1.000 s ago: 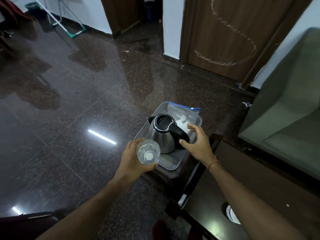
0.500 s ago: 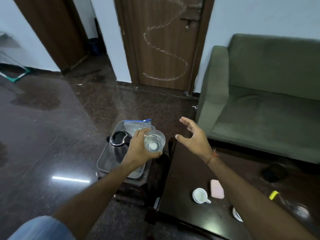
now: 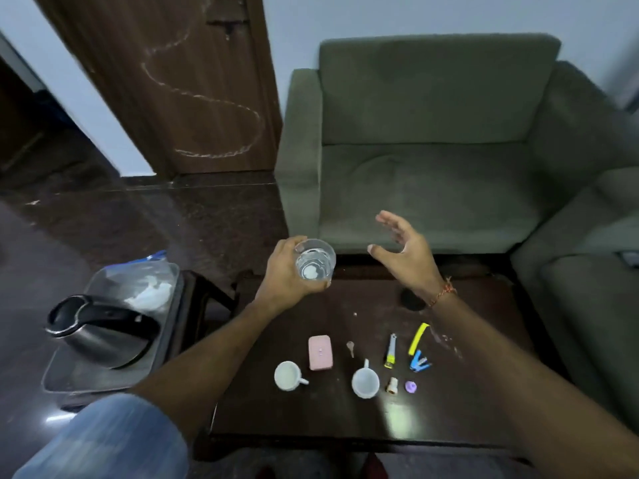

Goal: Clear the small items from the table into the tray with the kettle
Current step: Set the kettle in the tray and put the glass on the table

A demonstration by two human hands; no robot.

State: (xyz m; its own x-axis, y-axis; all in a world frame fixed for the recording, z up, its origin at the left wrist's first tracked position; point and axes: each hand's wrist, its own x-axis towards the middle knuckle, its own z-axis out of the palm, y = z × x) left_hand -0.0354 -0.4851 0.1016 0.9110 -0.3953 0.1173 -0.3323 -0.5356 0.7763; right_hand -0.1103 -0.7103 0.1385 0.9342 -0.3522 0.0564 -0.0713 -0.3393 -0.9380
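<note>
Two hands above the table (image 3: 345, 420): left hand (image 3: 285, 276) gripping a glass (image 3: 314, 260), right hand (image 3: 404, 252) spread wide.

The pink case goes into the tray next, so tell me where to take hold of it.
Take the pink case across its two long sides, coming straight down from above. It lies flat on the table, long axis running away from the person, so the narrow width suits a pinch grip. The free right hand is probably best; the white cup sits close at its near left corner.
</note>
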